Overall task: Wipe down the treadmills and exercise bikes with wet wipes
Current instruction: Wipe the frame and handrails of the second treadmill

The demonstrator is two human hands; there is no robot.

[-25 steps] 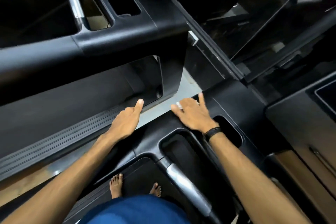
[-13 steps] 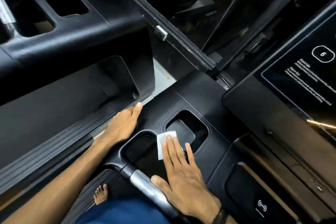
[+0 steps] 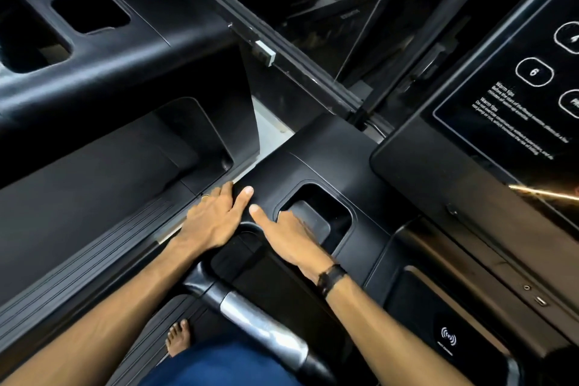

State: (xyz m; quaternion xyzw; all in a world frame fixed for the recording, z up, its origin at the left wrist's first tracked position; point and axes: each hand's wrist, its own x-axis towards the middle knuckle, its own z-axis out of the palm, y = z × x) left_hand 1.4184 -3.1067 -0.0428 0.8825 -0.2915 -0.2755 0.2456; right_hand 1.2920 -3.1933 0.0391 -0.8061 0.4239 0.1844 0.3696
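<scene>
Treadmill console [image 3: 316, 163] beneath both palms — your left hand [image 3: 216, 216] is resting flat, fingers relaxed; your right hand [image 3: 288, 235] is reaching into the cup holder [image 3: 326, 210], grip undeterminable, wipe unseen — be sweeping corners.

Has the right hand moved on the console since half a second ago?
Yes. The right hand has slid away from the silver handlebar grip, up towards the cup-holder recess; its fingers now curl over that recess's edge.
</scene>
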